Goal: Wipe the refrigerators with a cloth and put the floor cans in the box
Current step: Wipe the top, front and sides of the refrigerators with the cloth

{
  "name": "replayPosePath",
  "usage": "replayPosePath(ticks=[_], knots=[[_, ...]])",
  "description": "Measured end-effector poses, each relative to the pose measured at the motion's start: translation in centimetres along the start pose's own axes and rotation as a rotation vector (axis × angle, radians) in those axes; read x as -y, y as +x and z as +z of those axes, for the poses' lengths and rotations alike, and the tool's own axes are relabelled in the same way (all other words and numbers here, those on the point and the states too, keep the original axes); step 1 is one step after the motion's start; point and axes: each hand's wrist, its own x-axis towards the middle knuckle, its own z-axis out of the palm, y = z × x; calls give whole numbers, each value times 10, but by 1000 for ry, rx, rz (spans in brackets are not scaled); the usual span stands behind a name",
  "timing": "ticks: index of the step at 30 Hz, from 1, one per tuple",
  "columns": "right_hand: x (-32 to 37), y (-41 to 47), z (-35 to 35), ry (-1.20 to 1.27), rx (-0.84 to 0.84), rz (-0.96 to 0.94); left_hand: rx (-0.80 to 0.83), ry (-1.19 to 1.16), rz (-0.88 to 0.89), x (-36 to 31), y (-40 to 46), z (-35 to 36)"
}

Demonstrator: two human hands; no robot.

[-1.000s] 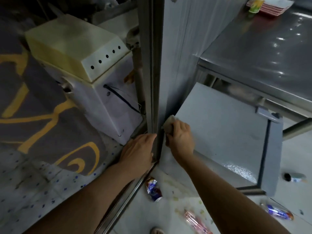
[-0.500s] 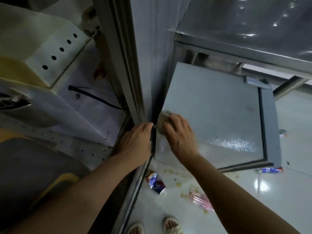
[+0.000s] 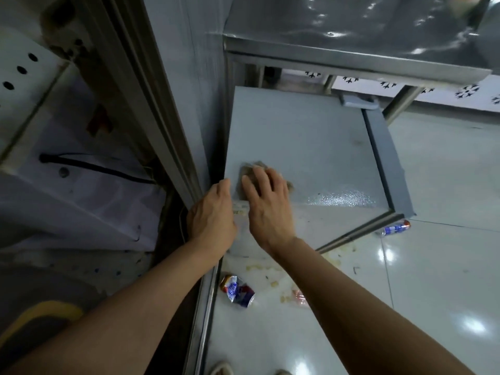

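Right hand: the right hand [image 3: 266, 204] is laid flat, fingers spread and fairly straight, on the cloth [image 3: 254, 175]; the cloth is pressed against the refrigerator, not gripped.
Left hand: the left hand [image 3: 211, 217] is seen at 9 o'clock of the right hand, just beside it, its fingers curled over the left edge of the refrigerator side panel; the fingertips are hidden behind the edge.
Cloth: a brownish, crumpled cloth is shown mostly under the right fingers, with bits visible at 12 and 3 o'clock of them.
Refrigerator: the small grey refrigerator [image 3: 303, 147] is placed under the steel counter [image 3: 351, 28]; the cloth lies near its left edge.
Crushed can: a crushed red, white and blue can [image 3: 237, 290] is seen on the floor [image 3: 433, 266] at 6 o'clock of the hands, between the two forearms.
Second can: a red and blue can [image 3: 397, 228] is lying on its side at 3 o'clock of the hands, just beside the lower right corner of the refrigerator.
Wrapper: a pinkish wrapper [image 3: 299, 296] is partly hidden by the right forearm.
Floor: pale crumbs are scattered around the crushed can.
White cabinet: a white cabinet [image 3: 81, 190] with a black cable is seen at 9 o'clock.
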Motion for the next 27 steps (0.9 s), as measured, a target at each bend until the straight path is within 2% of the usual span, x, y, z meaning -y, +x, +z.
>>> replayPosePath(ticks=[3, 6, 10, 13, 16, 21, 25, 27], knots=[[-26, -5, -6, -15, -19, -132, -9, 92, -3, -5, -3, 4], [-71, -24, -16, -50, -84, -137, -35, 258, 52, -10, -5, 9], [-125, -52, -37, -124, -47, -49, -65, 405, 69, -17, -2, 9], [-171, -78, -60, -151, 2, 150, -46, 471, 50, -26, 3, 15], [-201, -97, -77, -144, -14, 282, -28, 428, 146, -51, 5, 34], [-165, -82, -56, -37, -105, 391, -40, 328, 247, -95, 10, 61], [-123, -68, -38, 44, -172, 177, -70, 284, 222, -100, 8, 64], [-124, -66, -40, 71, -114, 104, -66, 278, 211, -98, 7, 63]])
